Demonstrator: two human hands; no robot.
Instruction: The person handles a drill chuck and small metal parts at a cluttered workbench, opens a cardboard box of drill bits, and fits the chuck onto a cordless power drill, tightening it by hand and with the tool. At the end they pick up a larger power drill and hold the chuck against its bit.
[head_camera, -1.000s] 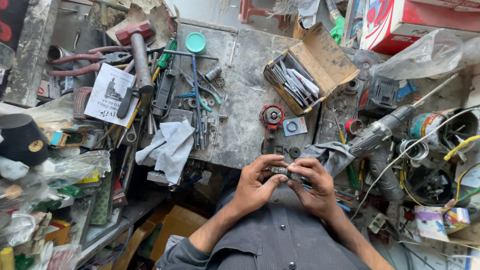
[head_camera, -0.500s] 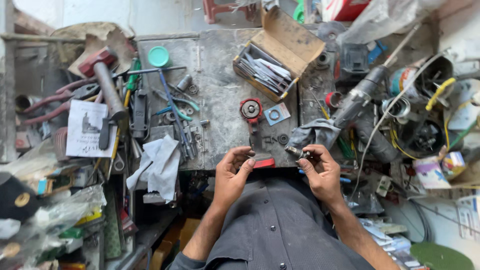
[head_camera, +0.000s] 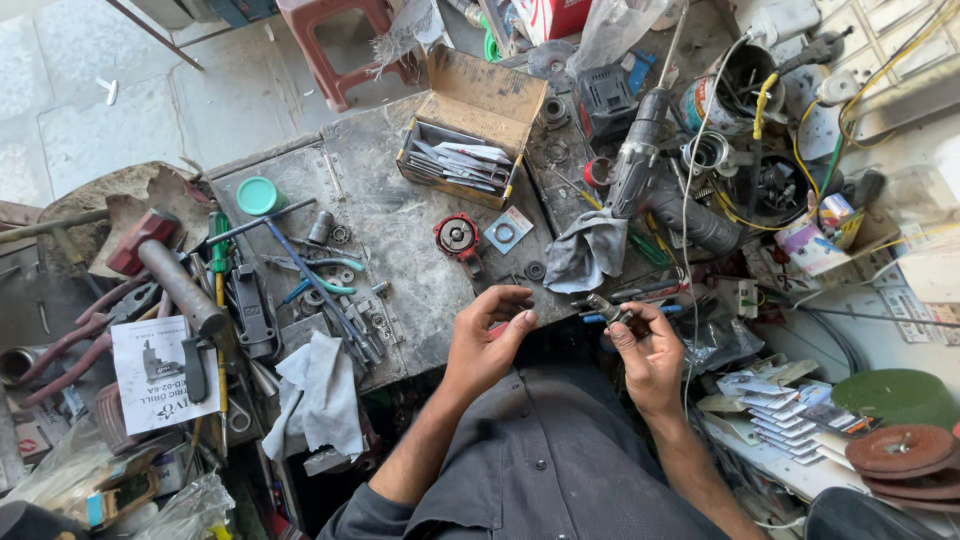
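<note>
My right hand (head_camera: 648, 350) pinches a small dark metal part (head_camera: 604, 305) between thumb and fingertips, just off the front edge of the grey metal workbench (head_camera: 400, 220). My left hand (head_camera: 486, 340) hovers beside it, a short gap away, with curled, spread fingers and nothing visible in its grip. A bit of something red peeks out behind its palm. Just beyond the hands on the bench lie a red round part (head_camera: 457, 236), a small square plate with a ring (head_camera: 508, 231) and a grey rag (head_camera: 583, 252).
An open cardboard box (head_camera: 470, 130) of flat parts stands at the back. A power tool (head_camera: 640, 160) and tangled cables lie right. Pliers, screwdrivers, a hammer (head_camera: 165, 270), a teal lid (head_camera: 260, 195), a white cloth (head_camera: 315, 395) and a leaflet (head_camera: 160, 375) crowd the left. Abrasive discs (head_camera: 900, 450) lie lower right.
My hands, joined on one small part a second ago, have come apart. The right hand keeps the metal part while the left has let go and opened. The view shifted over the bench.
</note>
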